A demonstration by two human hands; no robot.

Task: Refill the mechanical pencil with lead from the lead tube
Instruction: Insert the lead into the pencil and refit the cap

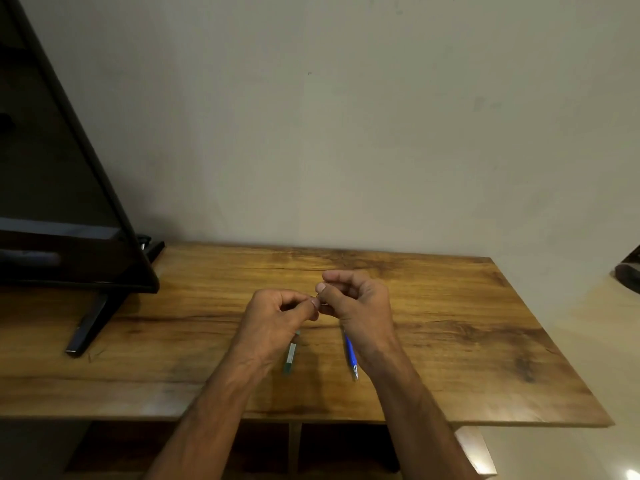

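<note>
My right hand [360, 303] is closed around the blue mechanical pencil [350, 355]. Its lower part and metal tip stick out below the hand toward me, and its upper end is hidden in the fingers. My left hand [277, 317] meets the right hand fingertip to fingertip above the table. Its thumb and forefinger pinch something thin and small at the pencil's top, apparently a lead, too fine to see clearly. The green-and-white lead tube [290, 355] lies on the wooden table [467, 341] just below my left hand, partly covered by it.
A black flat screen [59, 202] on a slanted foot [88, 327] stands at the table's left end. A pale wall runs behind the table. A dark object [628, 271] sits at the right edge of view. Shelf compartments show below the table's front edge.
</note>
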